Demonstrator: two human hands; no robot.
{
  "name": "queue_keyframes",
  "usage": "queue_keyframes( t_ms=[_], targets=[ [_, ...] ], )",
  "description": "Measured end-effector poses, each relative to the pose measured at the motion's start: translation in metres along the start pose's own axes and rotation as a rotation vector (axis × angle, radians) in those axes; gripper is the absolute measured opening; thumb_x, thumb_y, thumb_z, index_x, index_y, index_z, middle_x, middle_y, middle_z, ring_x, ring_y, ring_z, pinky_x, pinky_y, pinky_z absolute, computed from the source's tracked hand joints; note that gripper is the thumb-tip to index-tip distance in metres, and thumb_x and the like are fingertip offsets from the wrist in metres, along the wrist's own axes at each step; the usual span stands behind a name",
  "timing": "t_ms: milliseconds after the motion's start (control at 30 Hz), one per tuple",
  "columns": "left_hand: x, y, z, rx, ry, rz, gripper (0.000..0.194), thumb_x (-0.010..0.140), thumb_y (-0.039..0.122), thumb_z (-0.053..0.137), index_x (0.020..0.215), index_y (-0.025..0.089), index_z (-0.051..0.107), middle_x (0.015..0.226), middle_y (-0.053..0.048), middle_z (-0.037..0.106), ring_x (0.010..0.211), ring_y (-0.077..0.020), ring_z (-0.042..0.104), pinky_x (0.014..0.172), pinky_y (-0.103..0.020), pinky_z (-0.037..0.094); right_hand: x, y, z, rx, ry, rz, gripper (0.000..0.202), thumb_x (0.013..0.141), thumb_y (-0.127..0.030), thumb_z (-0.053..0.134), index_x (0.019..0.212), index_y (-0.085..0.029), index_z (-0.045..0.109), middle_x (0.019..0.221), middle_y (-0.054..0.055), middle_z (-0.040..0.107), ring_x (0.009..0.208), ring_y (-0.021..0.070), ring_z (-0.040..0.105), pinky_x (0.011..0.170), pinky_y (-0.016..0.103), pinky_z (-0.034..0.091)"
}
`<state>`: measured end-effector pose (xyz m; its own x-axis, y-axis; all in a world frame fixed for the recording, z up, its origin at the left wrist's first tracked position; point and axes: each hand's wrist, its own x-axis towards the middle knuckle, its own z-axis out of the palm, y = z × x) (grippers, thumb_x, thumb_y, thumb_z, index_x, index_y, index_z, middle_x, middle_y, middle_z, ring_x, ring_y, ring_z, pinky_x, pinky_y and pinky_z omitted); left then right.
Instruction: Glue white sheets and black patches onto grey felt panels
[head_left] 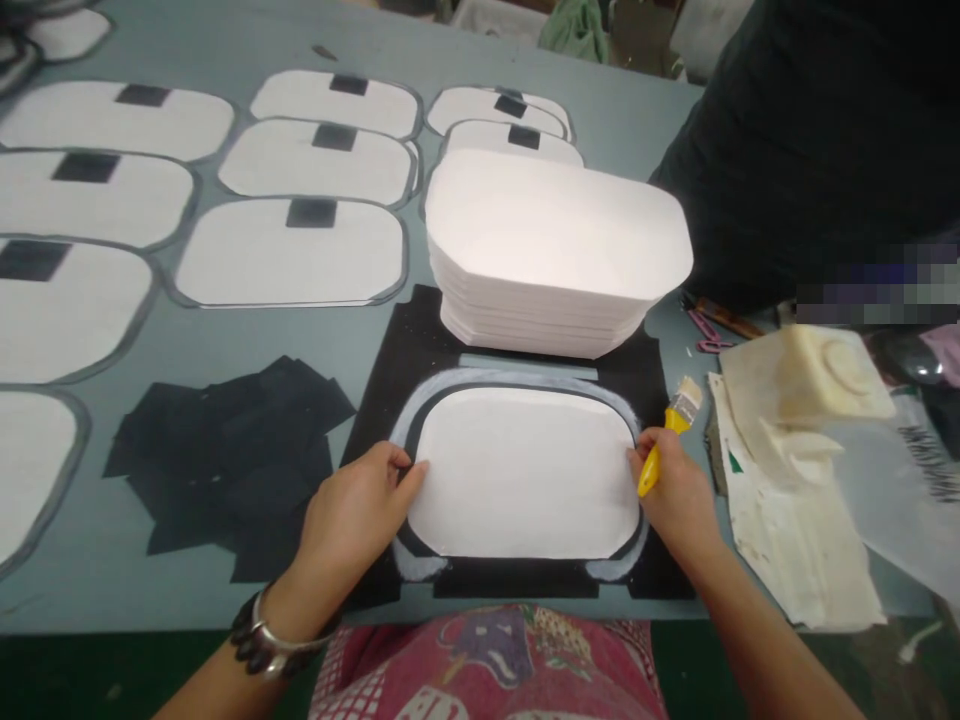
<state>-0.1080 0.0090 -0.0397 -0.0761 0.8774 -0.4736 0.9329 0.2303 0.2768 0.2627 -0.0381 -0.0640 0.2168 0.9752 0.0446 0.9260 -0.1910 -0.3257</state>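
Two hands on one white panel (525, 472), near bench (375, 340) front edge, atop black sheet (667, 560) | left hand (367, 505): fingers pinching panel's left end | right hand (671, 485): fingers grasping yellow brush (667, 435), touching right end | white stack (559, 250) just behind panel

- panel (525, 475) on the board (390, 355);
- stack (555, 240) behind the panel;
- patches (225, 450) left of the board;
- laid-out pieces (292, 255) behind the patches;
- container (832, 375) right of the board
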Motion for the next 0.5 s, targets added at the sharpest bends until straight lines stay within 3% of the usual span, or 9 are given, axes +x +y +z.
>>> queue_keyframes(
  t_ms=[200,500],
  targets=[
    [-0.01,0.015,-0.001,0.137,-0.034,-0.07,0.039,0.099,0.052,0.039,0.112,0.022,0.059,0.099,-0.012,0.077,0.09,-0.035,0.073,0.068,-0.036,0.038,-0.001,-0.003,-0.002,-0.105,-0.01,0.011,0.012,0.096,-0.033,0.057,0.106,-0.026,0.053,0.093,0.007,0.074,0.072,0.0294,0.069,0.063,0.038,0.045],
    [-0.008,0.016,0.004,0.123,-0.071,-0.089,0.042,0.098,0.053,0.032,0.103,0.024,0.061,0.098,-0.014,0.076,0.092,-0.0365,0.073,0.073,-0.041,0.045,0.003,-0.02,-0.01,-0.166,-0.124,0.132,0.015,0.099,-0.025,0.056,0.114,-0.022,0.055,0.097,0.008,0.074,0.078,0.0253,0.07,0.065,0.032,0.04]
  ],
)
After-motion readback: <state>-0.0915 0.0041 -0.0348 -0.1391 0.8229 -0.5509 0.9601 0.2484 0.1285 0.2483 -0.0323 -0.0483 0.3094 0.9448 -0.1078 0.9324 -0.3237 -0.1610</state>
